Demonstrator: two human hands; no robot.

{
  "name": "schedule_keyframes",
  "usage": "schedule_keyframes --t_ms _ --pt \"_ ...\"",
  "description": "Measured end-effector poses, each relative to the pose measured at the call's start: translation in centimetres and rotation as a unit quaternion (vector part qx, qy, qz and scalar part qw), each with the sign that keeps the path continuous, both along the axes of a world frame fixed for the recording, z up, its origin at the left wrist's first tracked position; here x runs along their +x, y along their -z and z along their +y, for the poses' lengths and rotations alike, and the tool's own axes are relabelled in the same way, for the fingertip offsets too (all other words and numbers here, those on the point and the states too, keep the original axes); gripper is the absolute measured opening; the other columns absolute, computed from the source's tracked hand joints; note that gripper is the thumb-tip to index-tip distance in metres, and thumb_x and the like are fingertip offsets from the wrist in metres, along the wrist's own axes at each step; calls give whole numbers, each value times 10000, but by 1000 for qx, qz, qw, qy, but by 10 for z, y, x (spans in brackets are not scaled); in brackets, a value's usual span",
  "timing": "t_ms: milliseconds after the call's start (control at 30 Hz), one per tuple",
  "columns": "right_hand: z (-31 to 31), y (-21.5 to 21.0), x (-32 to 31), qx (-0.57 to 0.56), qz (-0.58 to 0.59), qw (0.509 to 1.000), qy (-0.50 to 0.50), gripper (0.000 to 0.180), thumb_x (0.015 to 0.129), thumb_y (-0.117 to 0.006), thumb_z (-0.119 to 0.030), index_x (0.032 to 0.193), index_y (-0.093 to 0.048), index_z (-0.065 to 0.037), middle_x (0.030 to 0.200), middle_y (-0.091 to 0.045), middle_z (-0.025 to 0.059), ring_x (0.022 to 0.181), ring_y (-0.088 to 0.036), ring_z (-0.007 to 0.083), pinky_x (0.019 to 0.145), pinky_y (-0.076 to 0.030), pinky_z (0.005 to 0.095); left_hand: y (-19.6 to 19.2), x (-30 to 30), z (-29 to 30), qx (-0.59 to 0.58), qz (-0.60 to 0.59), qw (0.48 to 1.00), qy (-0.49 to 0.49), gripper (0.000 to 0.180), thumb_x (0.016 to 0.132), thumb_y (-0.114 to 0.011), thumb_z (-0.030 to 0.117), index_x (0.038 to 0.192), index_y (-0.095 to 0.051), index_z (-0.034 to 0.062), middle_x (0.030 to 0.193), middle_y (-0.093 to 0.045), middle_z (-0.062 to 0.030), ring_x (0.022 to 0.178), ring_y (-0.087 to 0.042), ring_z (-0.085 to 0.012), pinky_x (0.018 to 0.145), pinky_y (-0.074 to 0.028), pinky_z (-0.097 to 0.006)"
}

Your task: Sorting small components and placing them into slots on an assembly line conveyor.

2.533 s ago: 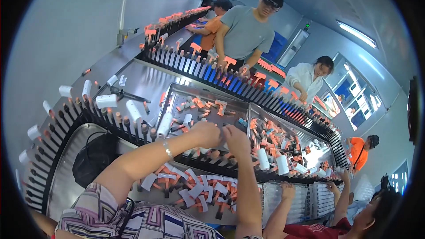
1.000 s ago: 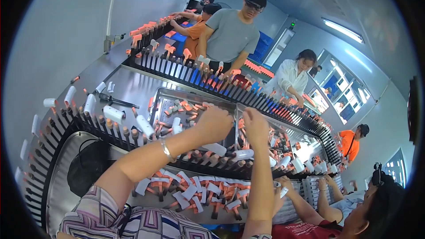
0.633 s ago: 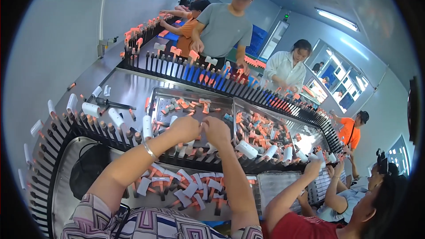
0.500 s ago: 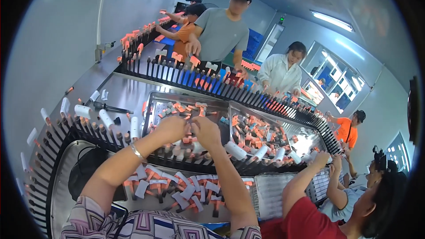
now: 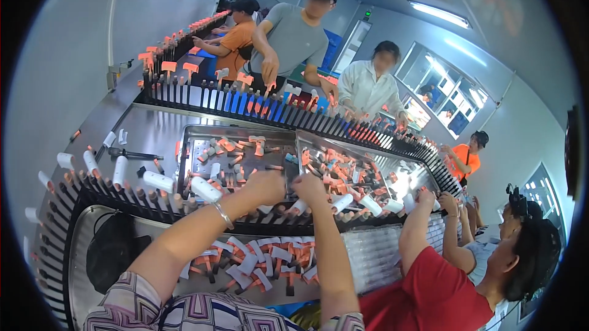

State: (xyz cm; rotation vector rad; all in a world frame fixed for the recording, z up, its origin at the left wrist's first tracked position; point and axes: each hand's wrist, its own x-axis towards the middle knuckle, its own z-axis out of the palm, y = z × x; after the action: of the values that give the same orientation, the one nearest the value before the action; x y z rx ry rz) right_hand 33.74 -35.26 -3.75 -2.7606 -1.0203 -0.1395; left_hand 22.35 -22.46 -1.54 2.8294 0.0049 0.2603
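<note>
Both my hands are over the near row of black pegs (image 5: 153,199), at the front edge of the metal trays. My left hand (image 5: 268,188), below a silver bracelet, has its fingers curled; whatever it may hold is hidden. Close to its right, my right hand (image 5: 311,190) is closed with bent fingers, and I cannot make out what is in it. A white cylinder (image 5: 299,207) sits on the pegs just below the right hand. Beyond the hands, the left tray (image 5: 190,138) holds loose orange and white pieces with dark stems, among them an orange T-shaped piece (image 5: 257,145).
A second tray (image 5: 392,165) of orange pieces adjoins on the right. Nearer me lies a pile of T-shaped pieces (image 5: 248,263), beside clear plastic trays (image 5: 371,257) and a black bag (image 5: 113,245). Co-workers stand across the far peg row (image 5: 245,101); a red-sleeved person (image 5: 423,276) works at my right.
My hands have shifted right along the near peg row and stand a little further apart. The whole view has swung slightly. Across the line, the grey-shirted person's hand has moved down toward the pegs.
</note>
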Motion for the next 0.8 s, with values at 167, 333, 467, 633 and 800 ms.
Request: schedule_keyframes --t_ms 167,333,467,633,800 --pt "45 -11 -43 108 62 992 -18 274 857 -527 -338 963 -681 -137 904 -683 119 835 -652 315 748 -506 424 3 -17 55 1 98 995 -8 390 897 -468 398 894 -679 71 891 -658 -197 841 -630 -385 751 -502 -477" --pt "54 -15 -63 143 72 985 -58 275 853 -546 -345 931 -674 -114 910 -681 118 852 -647 332 748 -508 422 5 -42 54 -10 48 997 -63 349 894 -482 355 876 -657 53 857 -652 -192 820 -627 -373 730 -494 -480" --pt "55 -29 -69 199 4 970 -140 275 849 -580 -327 985 -655 -100 965 -669 109 874 -638 320 747 -498 416 6 -55 73 35 -74 993 -79 276 845 -572 281 917 -640 24 931 -631 -135 853 -623 -334 738 -498 -452" --pt "36 -84 -41 267 -118 946 -138 274 863 -574 -303 986 -644 -69 931 -661 136 842 -635 326 726 -493 418 -49 -47 51 1 -250 968 -15 203 845 -580 216 840 -628 19 843 -616 -141 805 -600 -330 717 -485 -431" --pt "13 -82 -24 217 -99 967 -92 276 887 -522 -306 961 -648 -72 901 -665 140 830 -638 324 717 -482 446 -47 -14 14 2 -191 981 21 176 837 -561 152 894 -616 -5 907 -636 -182 846 -610 -356 733 -493 -434"
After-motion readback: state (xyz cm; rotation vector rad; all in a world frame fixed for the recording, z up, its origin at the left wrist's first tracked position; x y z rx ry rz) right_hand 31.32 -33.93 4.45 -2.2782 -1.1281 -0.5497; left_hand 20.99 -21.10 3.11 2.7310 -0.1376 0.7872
